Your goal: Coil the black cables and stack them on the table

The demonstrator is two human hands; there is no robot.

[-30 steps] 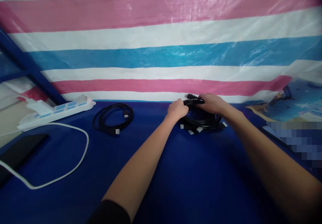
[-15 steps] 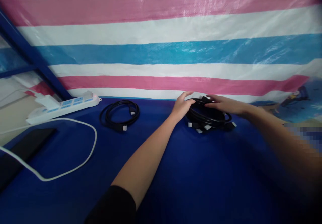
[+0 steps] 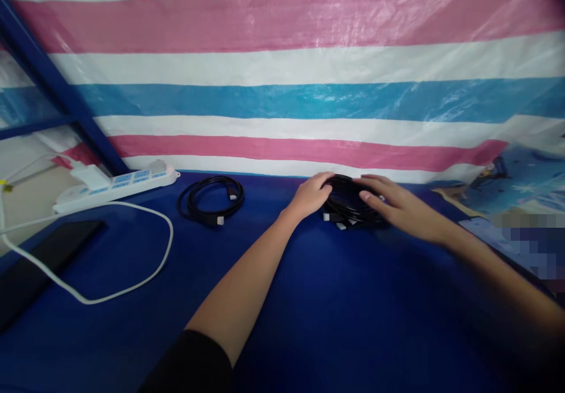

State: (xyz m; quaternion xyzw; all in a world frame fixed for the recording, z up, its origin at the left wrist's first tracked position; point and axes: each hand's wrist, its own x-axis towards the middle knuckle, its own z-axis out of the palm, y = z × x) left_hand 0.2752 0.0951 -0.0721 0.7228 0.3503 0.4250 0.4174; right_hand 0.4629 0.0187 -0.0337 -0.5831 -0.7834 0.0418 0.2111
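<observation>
A pile of coiled black cables (image 3: pixel 345 200) with white-tipped plugs lies on the blue table cover (image 3: pixel 335 299) near the striped tarp. My left hand (image 3: pixel 311 193) rests on the pile's left edge, its fingers curled over the coil. My right hand (image 3: pixel 392 205) lies flat on the right side of the pile, fingers stretched out and holding nothing. A separate single coiled black cable (image 3: pixel 212 199) lies on the cover to the left, apart from both hands.
A white power strip (image 3: pixel 117 185) sits at the back left, its white cord (image 3: pixel 132 263) looping across the cover. A flat black object (image 3: pixel 39 263) lies at the left edge. The pink, white and blue striped tarp (image 3: pixel 282 87) closes the back. A printed mat (image 3: pixel 512 181) is at right.
Both hands gripped the cable pile a second ago, then opened; the right hand has slid back toward me and lies flat on the pile's right side. The camera view has shifted slightly.
</observation>
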